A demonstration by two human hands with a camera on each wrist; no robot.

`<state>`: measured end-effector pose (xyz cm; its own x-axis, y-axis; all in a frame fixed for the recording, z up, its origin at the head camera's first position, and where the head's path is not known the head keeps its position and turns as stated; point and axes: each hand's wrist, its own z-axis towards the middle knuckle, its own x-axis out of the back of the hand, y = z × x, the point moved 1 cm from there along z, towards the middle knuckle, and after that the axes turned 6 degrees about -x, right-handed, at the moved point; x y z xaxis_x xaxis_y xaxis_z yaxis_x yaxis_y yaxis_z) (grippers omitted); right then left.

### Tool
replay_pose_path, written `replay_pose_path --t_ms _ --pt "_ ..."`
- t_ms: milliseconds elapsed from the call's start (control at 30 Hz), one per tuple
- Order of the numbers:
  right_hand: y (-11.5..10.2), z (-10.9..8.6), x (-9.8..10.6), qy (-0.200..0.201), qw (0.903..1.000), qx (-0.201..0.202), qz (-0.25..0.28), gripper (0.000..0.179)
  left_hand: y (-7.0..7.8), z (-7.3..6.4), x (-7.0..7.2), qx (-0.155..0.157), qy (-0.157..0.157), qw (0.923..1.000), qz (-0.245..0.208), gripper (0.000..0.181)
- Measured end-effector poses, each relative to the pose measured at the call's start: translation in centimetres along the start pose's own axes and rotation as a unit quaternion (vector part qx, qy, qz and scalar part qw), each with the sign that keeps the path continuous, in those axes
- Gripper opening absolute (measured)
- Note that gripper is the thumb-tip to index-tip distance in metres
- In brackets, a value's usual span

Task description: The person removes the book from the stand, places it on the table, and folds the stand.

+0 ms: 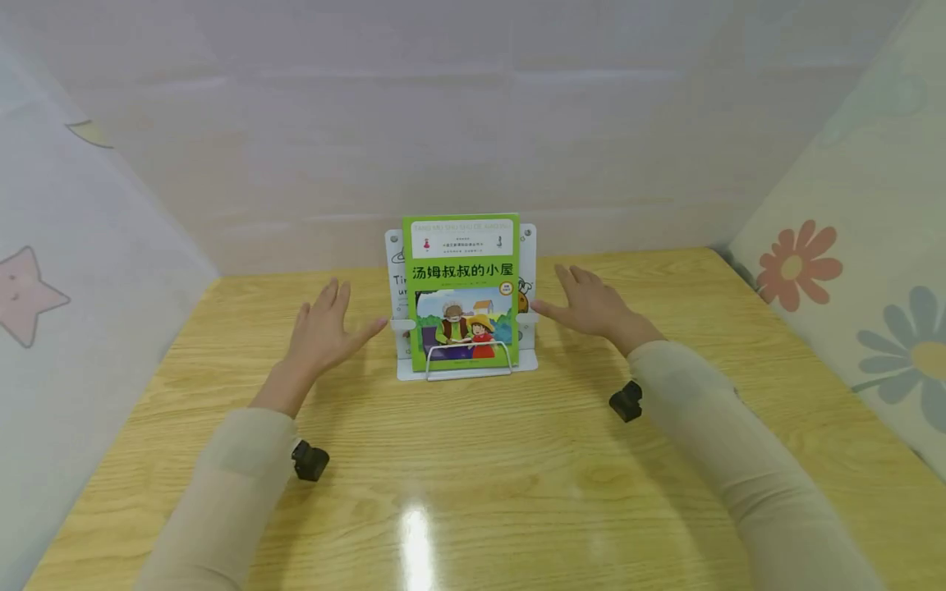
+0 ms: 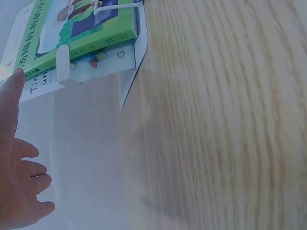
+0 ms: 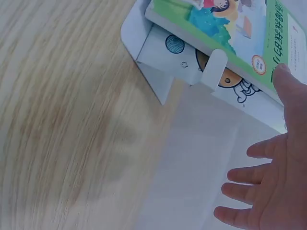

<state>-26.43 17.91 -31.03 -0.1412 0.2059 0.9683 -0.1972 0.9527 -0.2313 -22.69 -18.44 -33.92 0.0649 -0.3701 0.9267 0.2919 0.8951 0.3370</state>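
A green children's book [image 1: 464, 275] with a picture of two figures on its cover stands upright in a white book stand [image 1: 528, 345] on the table. A wire holder [image 1: 469, 377] crosses the book's lower front, and white side clips stand at its left and right edges. My left hand [image 1: 322, 331] is beside the stand's left side, fingers spread and thumb pointing at the left clip [image 2: 63, 64]. On the other side, my right hand [image 1: 589, 304] has its fingers extended, with the thumb close to the right clip [image 3: 214, 69]. Neither hand grips anything.
The wooden table [image 1: 473, 468] runs back to a pale wall [image 1: 473, 139] behind the stand. Side panels with a pink star [image 1: 29, 295] and flowers [image 1: 800, 264] flank it. Black wrist devices sit by both sleeves.
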Motion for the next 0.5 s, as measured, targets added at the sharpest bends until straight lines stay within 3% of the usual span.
replay_pose_path --t_ms 267,500 --pt "-1.5 0.0 0.8 0.037 0.9978 -0.011 0.054 0.080 1.2 0.3 0.5 0.014 0.038 0.9974 -0.060 0.088" --pt "-2.6 0.0 0.5 0.090 0.9896 -0.021 0.110 0.070 2.3 0.7 0.1 0.044 0.086 0.9864 -0.133 0.082"
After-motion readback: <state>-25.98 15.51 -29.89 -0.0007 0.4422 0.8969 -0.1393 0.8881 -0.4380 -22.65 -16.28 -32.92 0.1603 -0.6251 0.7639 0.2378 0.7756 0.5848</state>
